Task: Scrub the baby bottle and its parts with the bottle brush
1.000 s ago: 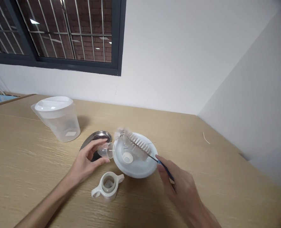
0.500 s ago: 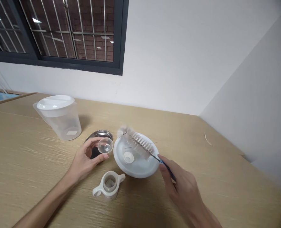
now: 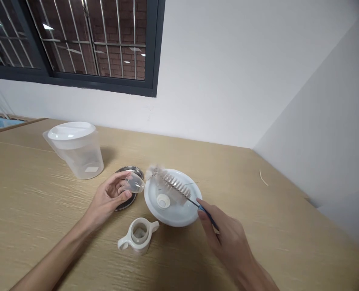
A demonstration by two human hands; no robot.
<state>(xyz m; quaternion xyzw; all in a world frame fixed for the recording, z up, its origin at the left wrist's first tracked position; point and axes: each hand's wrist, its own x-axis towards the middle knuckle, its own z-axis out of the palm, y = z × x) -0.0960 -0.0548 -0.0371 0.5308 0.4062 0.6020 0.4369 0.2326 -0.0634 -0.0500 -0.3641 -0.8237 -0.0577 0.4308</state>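
Between the thumb and fingers of my left hand (image 3: pixel 108 198) is a small clear plastic cup (image 3: pixel 134 183), tilted with its mouth toward the right. My right hand (image 3: pixel 224 232) grips the blue handle of a bottle brush (image 3: pixel 175 184), whose pale bristles point up and left over a white bowl (image 3: pixel 179 216). Inside the bowl lies a small white ring-shaped part (image 3: pixel 163 201). A white two-handled bottle (image 3: pixel 140 236) stands open in front of the bowl. Behind my left hand, partly hidden by it, are round metal lids or dishes (image 3: pixel 132 169).
A clear pitcher with a white lid (image 3: pixel 84 153) stands at the back left. A thin pale strip (image 3: pixel 263 178) lies on the wooden table (image 3: pixel 288 226) at the right. The wall and a barred window are behind the table.
The clear cup has turned from facing me to lying more sideways, with its mouth toward the right. My right hand and the brush have shifted slightly left.
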